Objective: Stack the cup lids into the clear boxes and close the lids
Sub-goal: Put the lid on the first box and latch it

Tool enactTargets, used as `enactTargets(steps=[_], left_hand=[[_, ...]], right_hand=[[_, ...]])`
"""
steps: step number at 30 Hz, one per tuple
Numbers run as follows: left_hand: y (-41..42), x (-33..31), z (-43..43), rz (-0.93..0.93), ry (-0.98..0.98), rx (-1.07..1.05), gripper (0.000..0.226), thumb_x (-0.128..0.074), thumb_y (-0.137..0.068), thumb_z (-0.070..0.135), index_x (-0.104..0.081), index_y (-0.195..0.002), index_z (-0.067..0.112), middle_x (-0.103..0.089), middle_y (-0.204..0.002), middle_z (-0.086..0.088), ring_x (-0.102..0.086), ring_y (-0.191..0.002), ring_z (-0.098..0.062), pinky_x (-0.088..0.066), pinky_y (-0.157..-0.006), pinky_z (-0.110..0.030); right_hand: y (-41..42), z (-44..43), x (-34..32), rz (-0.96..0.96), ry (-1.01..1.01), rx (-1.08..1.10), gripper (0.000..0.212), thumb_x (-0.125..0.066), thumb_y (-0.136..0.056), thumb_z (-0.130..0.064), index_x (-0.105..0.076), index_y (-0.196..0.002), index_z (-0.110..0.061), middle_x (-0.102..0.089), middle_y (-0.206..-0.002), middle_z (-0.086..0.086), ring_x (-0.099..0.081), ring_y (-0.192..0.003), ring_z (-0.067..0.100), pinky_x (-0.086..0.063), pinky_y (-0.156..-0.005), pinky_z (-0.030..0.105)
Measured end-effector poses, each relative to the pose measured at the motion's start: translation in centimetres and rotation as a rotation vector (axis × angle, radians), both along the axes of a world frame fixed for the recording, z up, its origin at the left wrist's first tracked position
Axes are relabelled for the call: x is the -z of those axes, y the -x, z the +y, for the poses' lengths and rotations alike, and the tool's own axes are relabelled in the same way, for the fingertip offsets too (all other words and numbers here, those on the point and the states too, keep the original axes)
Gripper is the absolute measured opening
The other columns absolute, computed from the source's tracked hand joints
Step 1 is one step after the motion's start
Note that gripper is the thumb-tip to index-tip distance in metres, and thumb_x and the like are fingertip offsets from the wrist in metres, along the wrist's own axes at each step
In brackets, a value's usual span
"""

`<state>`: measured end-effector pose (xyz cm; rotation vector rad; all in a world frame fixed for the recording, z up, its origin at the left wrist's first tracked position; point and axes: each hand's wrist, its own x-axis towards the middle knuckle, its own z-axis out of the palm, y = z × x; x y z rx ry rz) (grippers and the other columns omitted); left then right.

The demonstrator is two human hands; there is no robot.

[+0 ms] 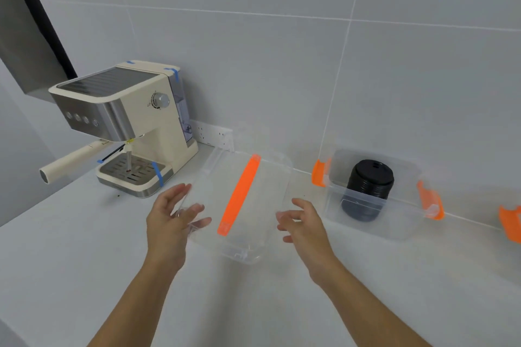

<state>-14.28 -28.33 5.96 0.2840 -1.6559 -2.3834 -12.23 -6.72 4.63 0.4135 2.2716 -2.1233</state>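
While both hands spread apart beside clear lid (253, 222), black cup lids (368, 189) stacked in open clear box (400, 222)

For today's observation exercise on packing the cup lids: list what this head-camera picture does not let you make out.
- Head view: the orange-clipped item is cut off by the right edge.
- Number of black cup lids in the open clear box: ridges too fine to count.
- Whether the left hand or right hand touches the clear box lid: transparent edges, motion blur.
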Motion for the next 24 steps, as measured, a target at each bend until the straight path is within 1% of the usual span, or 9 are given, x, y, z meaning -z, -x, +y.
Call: enactTargets(steps=[4,8,10,12,14,16,19,21,24], left_hand=[[1.3,-3.4,1.7,0.12,0.011,0.078,0.041,-0.058,-0.08,-0.016,-0.062,-0.094,0.021,-0.057,-0.117,-0.001,-0.064,-0.071,-0.02,-0.059,-0.053,-0.031],[2.7,-6.9,3.5,0.243,0.067,0.205,0.042,-0.058,-0.079,-0.017,-0.063,-0.096,0.021,-0.058,-0.118,-0.005,-0.066,-0.067,-0.017,-0.058,-0.053,-0.031],[3.4,-8.5,4.3,0.307,0.064,0.278,0.045,-0.056,-0.078,-0.018,-0.06,-0.098,0.022,-0.063,-0.114,-0.002,-0.067,-0.064,-0.016,-0.057,-0.051,-0.03],[4.0,-9.9,5.5,0.357,0.079,0.355,0.048,-0.055,-0.079,-0.018,-0.059,-0.101,0.024,-0.066,-0.11,0.002,-0.068,-0.064,-0.015,-0.057,-0.051,-0.031],[4.5,-10.7,6.5,0.395,0.113,0.417,0.048,-0.056,-0.08,-0.016,-0.059,-0.105,0.025,-0.066,-0.113,0.001,-0.068,-0.066,-0.016,-0.058,-0.053,-0.032],[4.8,-11.3,7.8,0.425,0.128,0.486,0.05,-0.059,-0.079,-0.013,-0.059,-0.109,0.027,-0.067,-0.113,0.001,-0.068,-0.067,-0.018,-0.058,-0.054,-0.032],[5.1,-11.4,10.2,0.442,0.132,0.572,0.055,-0.065,-0.075,-0.008,-0.056,-0.113,0.03,-0.071,-0.108,0.001,-0.069,-0.068,-0.021,-0.057,-0.053,-0.031],[5.2,-11.3,12.1,0.428,0.115,0.57,0.056,-0.065,-0.075,-0.01,-0.056,-0.113,0.03,-0.071,-0.108,-0.002,-0.07,-0.068,-0.023,-0.057,-0.052,-0.031],[5.4,-11.2,14.5,0.373,0.018,0.53,0.056,-0.07,-0.071,-0.002,-0.053,-0.116,0.027,-0.068,-0.107,-0.005,-0.071,-0.068,-0.025,-0.056,-0.052,-0.03]], right_hand=[[1.4,2.9,-3.5,0.16,-0.109,0.08,0.046,-0.06,-0.087,-0.027,-0.043,-0.13,-0.022,-0.06,-0.099,-0.008,-0.059,-0.09,0.012,-0.048,-0.079,0.031],[2.1,6.8,-7.7,0.3,-0.105,0.252,0.054,-0.062,-0.086,-0.028,-0.039,-0.134,-0.019,-0.053,-0.11,-0.004,-0.057,-0.089,0.008,-0.045,-0.075,0.024],[2.1,9.0,-9.6,0.316,-0.091,0.323,0.057,-0.063,-0.084,-0.035,-0.037,-0.135,-0.024,-0.051,-0.117,-0.004,-0.058,-0.096,0.012,-0.048,-0.082,0.028],[1.7,11.5,-11.2,0.32,-0.054,0.37,0.061,-0.064,-0.083,-0.039,-0.035,-0.136,-0.026,-0.051,-0.123,-0.002,-0.057,-0.105,0.019,-0.05,-0.089,0.037],[1.3,13.4,-12.4,0.306,-0.031,0.377,0.064,-0.065,-0.083,-0.04,-0.036,-0.137,-0.023,-0.054,-0.121,0.002,-0.058,-0.104,0.019,-0.052,-0.088,0.04],[0.5,15.2,-13.1,0.281,-0.025,0.358,0.063,-0.065,-0.083,-0.04,-0.039,-0.136,-0.019,-0.058,-0.115,0.004,-0.059,-0.098,0.018,-0.053,-0.08,0.038],[-0.9,17.1,-13.4,0.257,0.008,0.282,0.049,-0.065,-0.083,-0.035,-0.052,-0.125,-0.014,-0.065,-0.106,0.006,-0.065,-0.089,0.02,-0.053,-0.063,0.03],[-1.8,18.0,-13.1,0.273,0.022,0.237,0.029,-0.066,-0.084,-0.027,-0.062,-0.108,-0.013,-0.068,-0.094,0.007,-0.068,-0.071,0.015,-0.053,-0.054,0.025],[-2.6,18.9,-12.7,0.331,0.113,0.28,0.005,-0.064,-0.085,-0.016,-0.065,-0.086,-0.011,-0.061,-0.071,0.006,-0.058,-0.05,0.01,-0.048,-0.045,0.022]])
